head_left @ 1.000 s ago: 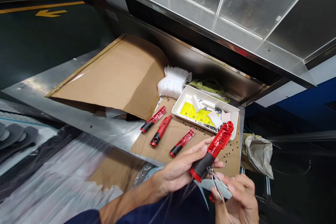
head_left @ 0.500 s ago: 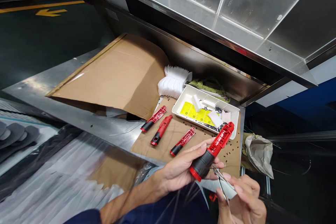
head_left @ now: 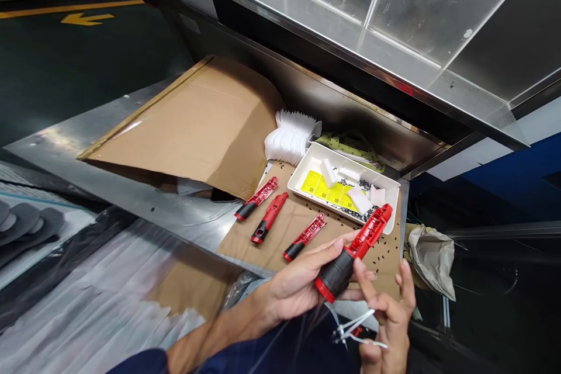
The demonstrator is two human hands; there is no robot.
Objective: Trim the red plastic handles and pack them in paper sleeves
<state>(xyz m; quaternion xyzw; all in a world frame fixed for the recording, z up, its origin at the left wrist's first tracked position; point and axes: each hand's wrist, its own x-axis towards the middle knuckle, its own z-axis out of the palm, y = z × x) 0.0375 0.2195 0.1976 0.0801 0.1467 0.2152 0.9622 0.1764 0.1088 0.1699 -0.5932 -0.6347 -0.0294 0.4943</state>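
Observation:
My left hand (head_left: 302,280) is closed round a red and black tool handle (head_left: 350,257), its black grip low and its red ribbed end pointing up to the right. Just right of it my right hand (head_left: 388,318) has its index finger touching the black grip, while its lower fingers pinch a pair of metal tweezers (head_left: 353,329) that point left. Three more red and black handles (head_left: 272,219) lie on the brown cardboard (head_left: 289,228) beyond my hands.
A white tray (head_left: 307,166) with yellow labels, white pieces and small dark parts sits at the back right of the cardboard. Stacked white pieces (head_left: 289,137) lie behind it. A large cardboard sheet (head_left: 197,123) leans at left. A steel shelf (head_left: 350,17) overhangs. Crumpled paper (head_left: 432,257) hangs at right.
My right hand turned over and rose beside the handle. Its fingers spread and the index finger came to the black grip. The tweezers swung from pointing up at the handle's end to pointing left.

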